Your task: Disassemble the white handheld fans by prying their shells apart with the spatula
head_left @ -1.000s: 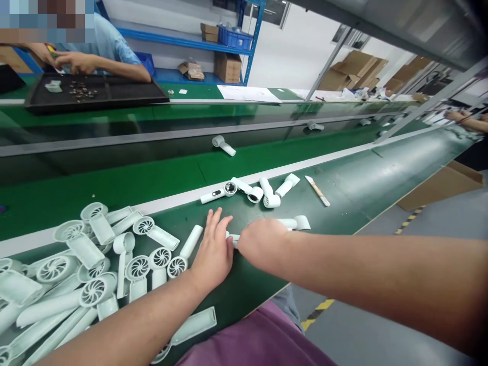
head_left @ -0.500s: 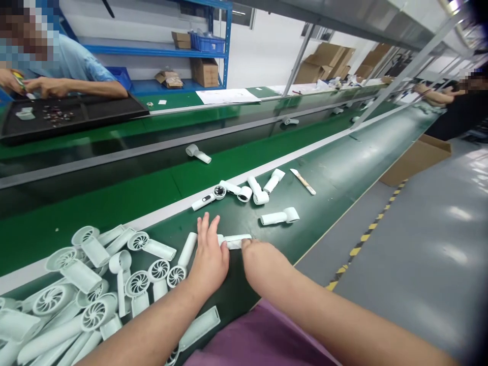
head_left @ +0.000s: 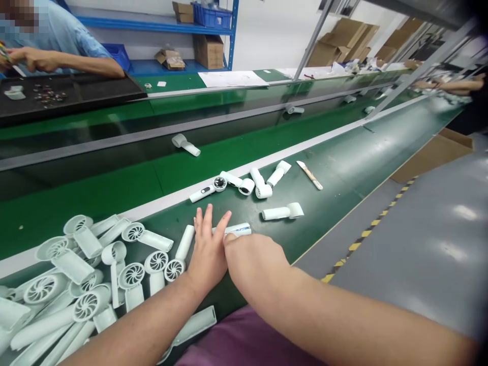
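My left hand [head_left: 208,249] lies flat on the green belt, fingers apart, its index finger against the left end of a slim white fan handle [head_left: 238,230] with a blue mark on it. My right hand [head_left: 253,264] presses its thumb along the handle's lower edge. Just left of my left hand are a white handle [head_left: 185,243] and a fan head with a spoked grille [head_left: 174,270]. A large heap of white handheld fan housings [head_left: 86,308] lies further left. Beyond my hands, a white fan with a round display [head_left: 209,192] lies among loose parts.
A wood-handled craft knife [head_left: 309,175] lies on the belt [head_left: 335,168] to the right. A co-worker's hand [head_left: 34,59] is above a black tray [head_left: 72,96] of small parts across the line. A white fan part [head_left: 185,145] sits on the far belt. Cardboard [head_left: 434,155] lies on the floor.
My right hand has moved left and up onto the white handle, covering more of its lower edge. The handle now tilts slightly, and the view has shifted.
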Demonstrator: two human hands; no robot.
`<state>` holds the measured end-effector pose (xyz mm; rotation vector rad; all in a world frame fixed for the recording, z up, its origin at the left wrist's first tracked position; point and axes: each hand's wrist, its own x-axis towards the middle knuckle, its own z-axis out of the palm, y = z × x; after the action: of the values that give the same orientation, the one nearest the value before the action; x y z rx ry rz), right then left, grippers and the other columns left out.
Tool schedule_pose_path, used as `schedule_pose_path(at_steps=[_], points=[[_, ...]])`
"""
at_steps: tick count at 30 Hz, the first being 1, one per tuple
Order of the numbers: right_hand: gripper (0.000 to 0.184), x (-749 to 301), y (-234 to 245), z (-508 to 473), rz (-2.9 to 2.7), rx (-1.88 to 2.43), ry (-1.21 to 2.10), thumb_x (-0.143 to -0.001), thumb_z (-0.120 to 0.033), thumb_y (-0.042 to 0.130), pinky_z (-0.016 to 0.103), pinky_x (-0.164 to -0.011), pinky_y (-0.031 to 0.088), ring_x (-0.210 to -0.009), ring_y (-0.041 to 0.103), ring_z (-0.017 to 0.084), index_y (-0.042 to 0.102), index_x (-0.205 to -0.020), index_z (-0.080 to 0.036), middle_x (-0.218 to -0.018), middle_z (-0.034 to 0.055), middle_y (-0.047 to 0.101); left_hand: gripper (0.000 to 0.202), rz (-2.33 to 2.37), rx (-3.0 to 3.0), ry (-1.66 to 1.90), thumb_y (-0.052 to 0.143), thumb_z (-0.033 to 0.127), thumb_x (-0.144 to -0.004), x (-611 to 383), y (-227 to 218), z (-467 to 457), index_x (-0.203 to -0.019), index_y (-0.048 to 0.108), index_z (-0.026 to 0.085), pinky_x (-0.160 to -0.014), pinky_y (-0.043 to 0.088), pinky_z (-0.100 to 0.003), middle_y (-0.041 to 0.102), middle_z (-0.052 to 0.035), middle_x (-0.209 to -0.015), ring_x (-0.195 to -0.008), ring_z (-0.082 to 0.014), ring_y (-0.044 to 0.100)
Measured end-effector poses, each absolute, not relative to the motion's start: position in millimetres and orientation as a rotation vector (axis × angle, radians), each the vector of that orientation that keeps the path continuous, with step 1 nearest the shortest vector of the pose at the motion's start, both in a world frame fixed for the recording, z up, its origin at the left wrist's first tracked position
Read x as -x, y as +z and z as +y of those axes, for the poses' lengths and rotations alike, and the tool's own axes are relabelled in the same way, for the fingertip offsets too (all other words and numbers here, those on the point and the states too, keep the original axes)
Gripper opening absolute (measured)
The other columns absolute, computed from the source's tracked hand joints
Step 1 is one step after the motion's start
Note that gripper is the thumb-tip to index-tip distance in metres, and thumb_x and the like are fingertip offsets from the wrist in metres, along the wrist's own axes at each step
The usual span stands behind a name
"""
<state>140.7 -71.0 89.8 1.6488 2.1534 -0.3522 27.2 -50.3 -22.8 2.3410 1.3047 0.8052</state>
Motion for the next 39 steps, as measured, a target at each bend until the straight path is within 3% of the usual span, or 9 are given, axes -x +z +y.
schedule_pose_path(at_steps=[9,13,16,20,23,28,33,37,39], points=[[0.031,-162,-1,-122,2.199,-2.138,-0.33,-0.093,-0.012,0.033,0.03,-0.064,0.052,-0.075,0.065,0.022,0.05,-0.12,-0.017,-0.086,0.0091,0.062,0.059,1.444,-2.424,0.834,0.043,0.004,-0.085,-36,-28,-52,-0.141,0.038,0.024,-0.113,0.017,-0.064,0.009,-0.0095,-0.157,-0.145,-0.0366,-0.002],[0.031,-141,7,-108,2.226,-2.185,-0.372,-0.095,-0.014,0.03,0.031,-0.062,0.052,-0.073,0.066,0.022,0.049,-0.12,-0.018,-0.087,0.0099,0.064,0.059,1.426,-2.346,0.826,0.047,0.012,-0.087,-34,-28,-53,-0.143,0.034,0.028,-0.113,0.016,-0.063,0.007,-0.0081,-0.158,-0.145,-0.0348,-0.001],[0.026,-135,26,-94,2.293,-2.197,-0.374,-0.096,-0.016,0.032,0.031,-0.062,0.052,-0.074,0.068,0.022,0.052,-0.113,-0.018,-0.086,0.0105,0.067,0.063,1.418,-2.314,0.849,0.046,0.018,-0.09,-30,-27,-51,-0.148,0.022,0.025,-0.111,0.02,-0.064,0.006,-0.0139,-0.158,-0.145,-0.0346,0.001],[0.019,-162,39,-91,2.401,-2.163,-0.372,-0.092,-0.012,0.042,0.028,-0.061,0.05,-0.07,0.069,0.022,0.057,-0.101,-0.018,-0.08,0.0077,0.07,0.057,1.424,-2.41,0.901,0.04,0.013,-0.09,-21,-28,-48,-0.145,0.028,0.02,-0.108,0.033,-0.06,0.025,-0.0177,-0.153,-0.143,-0.0328,0.017],[0.019,-199,33,-94,2.439,-2.217,-0.445,-0.091,-0.014,0.045,0.027,-0.063,0.049,-0.075,0.069,0.022,0.057,-0.106,-0.019,-0.083,0.0055,0.071,0.049,1.495,-2.503,0.734,0.045,0.024,-0.09,-11,-28,-47,-0.138,0.041,0.014,-0.105,0.035,-0.062,0.038,-0.0196,-0.146,-0.14,-0.0368,0.027],[0.026,-238,18,-91,2.409,-2.449,-0.8,-0.097,-0.026,0.037,0.029,-0.07,0.047,-0.086,0.067,0.022,0.056,-0.114,-0.021,-0.094,0.0047,0.07,0.039,1.378,-2.617,0.251,0.059,0.028,-0.083,-2,-6,-62,-0.122,0.059,0.02,-0.108,0.035,-0.056,0.057,-0.0116,-0.13,-0.13,-0.0349,0.043],[0.023,-237,-1,-92,2.58,-2.369,-0.818,-0.097,-0.025,0.033,0.031,-0.065,0.045,-0.074,0.063,0.021,0.055,-0.092,-0.023,-0.08,0.0019,0.065,0.062,1.518,-2.435,0.256,0.065,0.045,-0.079,2,31,-23,-0.135,0.047,0.025,-0.105,0.038,-0.047,0.052,-0.01,-0.135,-0.126,-0.0316,0.045],[0.024,-239,-21,-92,2.673,-2.321,-0.79,-0.097,-0.025,0.032,0.034,-0.066,0.045,-0.074,0.062,0.022,0.055,-0.096,-0.023,-0.082,0.0043,0.065,0.065,1.906,-2.247,0.323,0.057,0.048,-0.084,16,40,63,-0.138,0.042,0.017,-0.102,0.032,-0.06,0.04,-0.0209,-0.142,-0.129,-0.0415,0.037],[0.024,-244,-30,-91,2.708,-2.323,-0.841,-0.097,-0.026,0.032,0.034,-0.066,0.047,-0.075,0.063,0.022,0.055,-0.098,-0.023,-0.083,0.005,0.066,0.07,2.012,-2.141,0.301,0.058,0.048,-0.084,27,37,99,-0.14,0.036,0.013,-0.092,0.038,-0.062,0.044,-0.0262,-0.136,-0.122,-0.0443,0.045]])
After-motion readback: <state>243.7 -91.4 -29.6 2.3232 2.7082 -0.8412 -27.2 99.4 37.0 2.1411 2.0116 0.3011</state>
